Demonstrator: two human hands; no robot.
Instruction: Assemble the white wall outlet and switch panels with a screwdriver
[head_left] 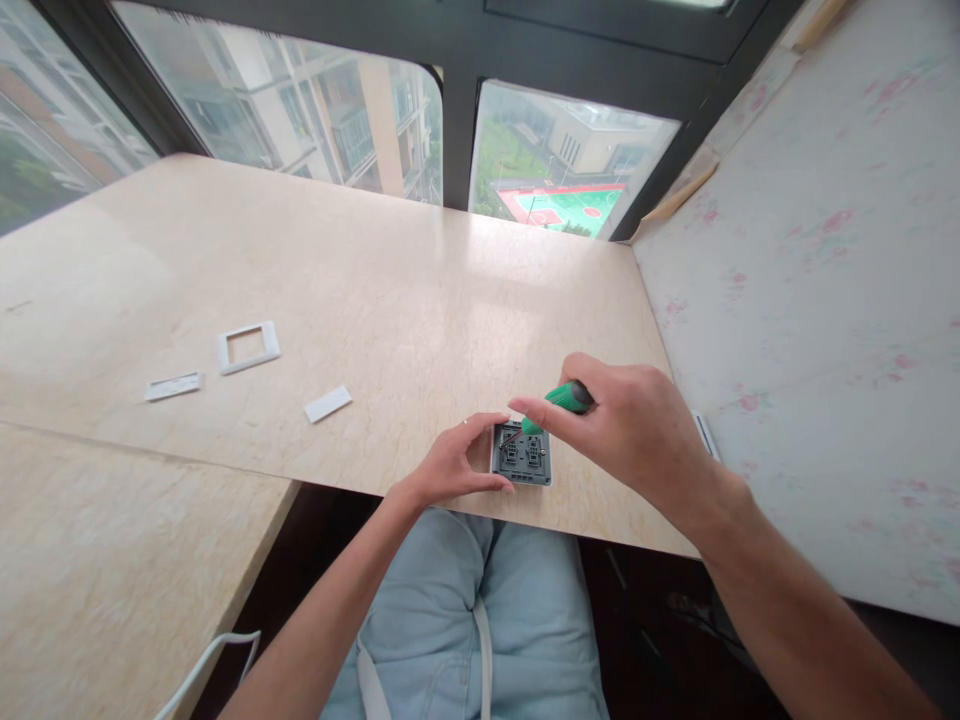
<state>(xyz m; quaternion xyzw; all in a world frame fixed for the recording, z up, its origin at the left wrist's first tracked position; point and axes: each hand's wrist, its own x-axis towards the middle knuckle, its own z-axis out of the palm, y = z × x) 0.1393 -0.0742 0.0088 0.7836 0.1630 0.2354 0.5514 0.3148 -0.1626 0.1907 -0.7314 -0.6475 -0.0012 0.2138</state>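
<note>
A dark grey wall switch module (pixel 531 470) with a pale edge lies near the front edge of the stone-look counter. My left hand (pixel 463 458) grips it from the left side, thumb at the near edge and fingers at the far edge. In my right hand (pixel 626 410) is a screwdriver (pixel 555 406) with a green and black handle. It slants down to the left, and its tip meets the left part of the module, where a small screw seems to sit. My right palm hides the handle's end.
Left on the counter (pixel 420 300) lie a white square frame (pixel 225 358), a narrow white strip (pixel 173 387) and a white rectangular cover (pixel 328 404). A white object (pixel 706 437) sits by the flowered wall (pixel 810 330). Windows border the far side. A white cable (pixel 217 645) hangs at lower left.
</note>
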